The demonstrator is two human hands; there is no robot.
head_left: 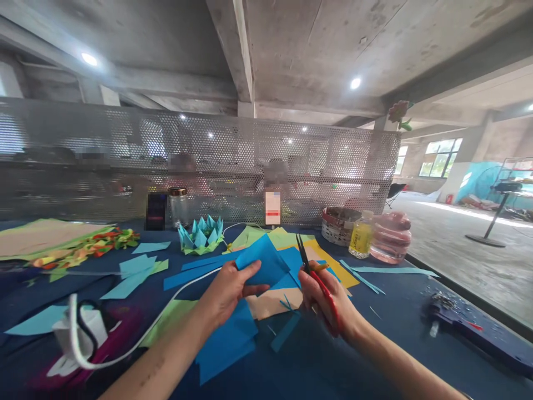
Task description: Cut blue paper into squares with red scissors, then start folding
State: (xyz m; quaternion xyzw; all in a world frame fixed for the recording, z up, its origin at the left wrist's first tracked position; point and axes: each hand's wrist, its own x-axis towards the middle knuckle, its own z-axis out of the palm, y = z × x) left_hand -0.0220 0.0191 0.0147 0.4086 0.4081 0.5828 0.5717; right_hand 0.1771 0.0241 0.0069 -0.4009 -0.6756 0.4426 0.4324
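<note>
A blue paper piece (266,261) is pinched between the thumb and fingers of my left hand (235,286), raised over the table. My right hand (325,291) is wrapped round red-handled scissors (328,300), whose dark blades point up and away, a little right of the paper and apart from it. Beneath and around my hands lie more blue sheets (229,339), a peach sheet (275,304), a yellow sheet (343,269) and light green sheets (250,238). A folded turquoise paper crown shape (202,236) stands behind my left hand.
At the back right are a woven basket (341,225), a yellow-labelled bottle (361,238) and a pink container (390,236). A white cable (166,311) crosses the left side near a white block (79,333). A dark tool (478,333) lies at the right; a perforated screen (233,161) stands behind.
</note>
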